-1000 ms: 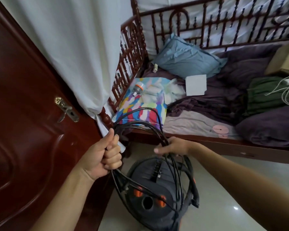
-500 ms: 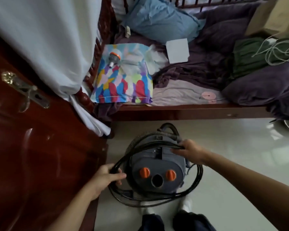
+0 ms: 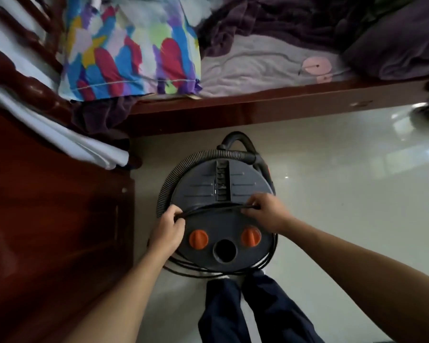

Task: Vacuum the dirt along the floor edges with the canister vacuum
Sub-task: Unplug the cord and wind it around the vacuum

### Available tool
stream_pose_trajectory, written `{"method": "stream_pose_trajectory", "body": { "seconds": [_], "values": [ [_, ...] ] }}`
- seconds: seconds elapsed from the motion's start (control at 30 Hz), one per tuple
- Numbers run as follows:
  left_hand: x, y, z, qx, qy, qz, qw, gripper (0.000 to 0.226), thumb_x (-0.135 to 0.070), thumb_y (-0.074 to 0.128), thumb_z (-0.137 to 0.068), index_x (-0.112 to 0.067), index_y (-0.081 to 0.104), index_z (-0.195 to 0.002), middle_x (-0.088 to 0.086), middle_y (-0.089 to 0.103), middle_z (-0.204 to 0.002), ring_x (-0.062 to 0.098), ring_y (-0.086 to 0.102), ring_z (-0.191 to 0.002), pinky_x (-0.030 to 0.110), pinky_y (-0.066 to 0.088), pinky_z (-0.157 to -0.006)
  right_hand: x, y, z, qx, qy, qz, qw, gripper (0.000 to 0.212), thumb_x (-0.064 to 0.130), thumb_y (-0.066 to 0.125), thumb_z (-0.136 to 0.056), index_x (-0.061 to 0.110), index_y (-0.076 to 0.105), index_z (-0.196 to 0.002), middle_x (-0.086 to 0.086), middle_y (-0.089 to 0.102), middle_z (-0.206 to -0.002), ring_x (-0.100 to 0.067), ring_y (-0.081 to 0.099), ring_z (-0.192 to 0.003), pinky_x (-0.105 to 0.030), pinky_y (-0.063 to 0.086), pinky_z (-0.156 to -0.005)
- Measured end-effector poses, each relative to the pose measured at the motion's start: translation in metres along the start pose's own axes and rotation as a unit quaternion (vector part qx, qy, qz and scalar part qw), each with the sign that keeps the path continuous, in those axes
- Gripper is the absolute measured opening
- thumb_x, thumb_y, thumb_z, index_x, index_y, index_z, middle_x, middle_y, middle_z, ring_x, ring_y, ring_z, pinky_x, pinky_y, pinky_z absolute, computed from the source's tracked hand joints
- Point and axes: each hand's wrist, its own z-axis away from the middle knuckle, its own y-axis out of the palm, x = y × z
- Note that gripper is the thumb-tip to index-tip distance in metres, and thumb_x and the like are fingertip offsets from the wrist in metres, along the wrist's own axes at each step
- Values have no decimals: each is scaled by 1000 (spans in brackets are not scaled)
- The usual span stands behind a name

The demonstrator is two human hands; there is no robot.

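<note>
The left grip is closed around a black cord, with the fingers curled over it at the left edge of the canister vacuum. The right grip pinches the same cord at the right side of the lid. Between the two grips the cord lies stretched across the top of the vacuum, and more loops of it hang around the near side of the body, close to the floor.

The vacuum stands on the pale shiny floor, just beside the bed frame on its far side and near the dark red door on its left. On the lid, near the person, are two orange knobs with a round opening between them. A ribbed hose curves around the left and far side of the body.

Legs in dark trousers stand just behind the vacuum. On the bed lie a colourful pillow and purple bedding. A white curtain hangs at the left.
</note>
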Motion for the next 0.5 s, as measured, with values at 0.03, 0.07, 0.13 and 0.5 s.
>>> {"method": "stream_pose_trajectory", "body": {
  "seconds": [0.03, 0.07, 0.13, 0.5],
  "values": [
    [-1, 6, -8, -17, 3, -9, 1000, 11, -13, 48, -86, -22, 52, -91, 8, 62, -96, 32, 56, -91, 42, 48, -84, -3, 5, -4, -42, -10, -5, 999, 15, 40, 69, -84, 30, 59, -82, 4, 65, -84, -22, 62, -84, -33, 46, -68],
    [-4, 11, -14, -31, 12, -22, 999, 12, -14, 46, -87, -20, 54, -95, 9, 61, -101, 33, 55, -95, 42, 46, -86, -6, 8, -7, -82, -12, -3, 997, 12, 40, 67, -86, 29, 62, -88, 3, 67, -88, -24, 62, -87, -34, 47, -70],
    [-12, 22, -24, -35, 43, -51, 997, 22, -24, 39, -87, -15, 56, -99, 10, 58, -107, 33, 51, -102, 42, 41, -89, -15, 13, -11, -131, 16, 31, 991, 19, 41, 60, -90, 28, 66, -102, -1, 67, -103, -27, 60, -101, -39, 45, -82],
    [-10, 52, -37, -120, 214, -167, 955, 55, -55, 28, -91, -7, 54, -88, 9, 57, -91, 31, 53, -93, 45, 45, -78, -25, 74, -6, -294, 21, 74, 953, 50, 58, 35, -95, 22, 67, -109, 0, 66, -100, -28, 58, -101, -49, 39, -101]
  ]
}}
